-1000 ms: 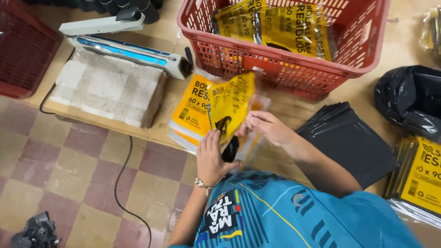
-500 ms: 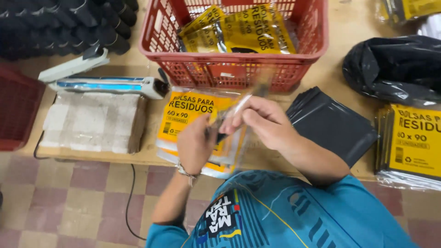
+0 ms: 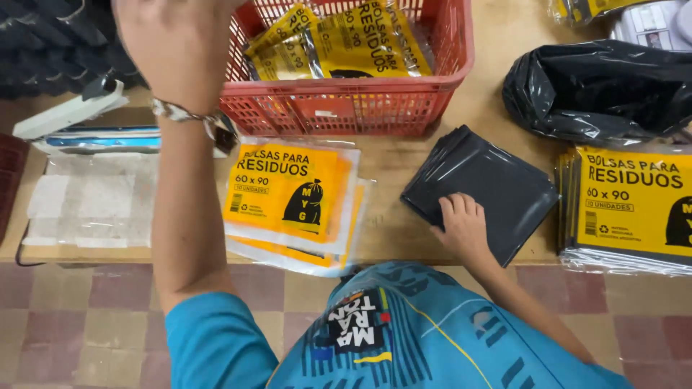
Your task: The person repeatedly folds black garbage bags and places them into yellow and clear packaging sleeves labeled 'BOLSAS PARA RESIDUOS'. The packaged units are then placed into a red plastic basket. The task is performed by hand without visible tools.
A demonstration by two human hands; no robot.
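Note:
My left hand is raised high and close to the camera, over the left corner of the red basket. Only its back and a metal bracelet show; the fingers are cut off by the frame's top edge. My right hand lies flat, fingers slightly apart, on the near corner of a folded stack of black bags on the wooden table. Between my arms lies a pile of clear packets with yellow labels. Several filled yellow packets sit in the basket.
A crumpled black plastic bag lies at the back right, with another stack of yellow-labelled packets in front of it. At the left are a heat sealer, a white pad and a dark red crate edge. Tiled floor lies below the table.
Both hands held a yellow-labelled packet before my chest. Now my left hand has risen toward the basket, my right hand has dropped onto the black folded bags, and that packet is out of my hands.

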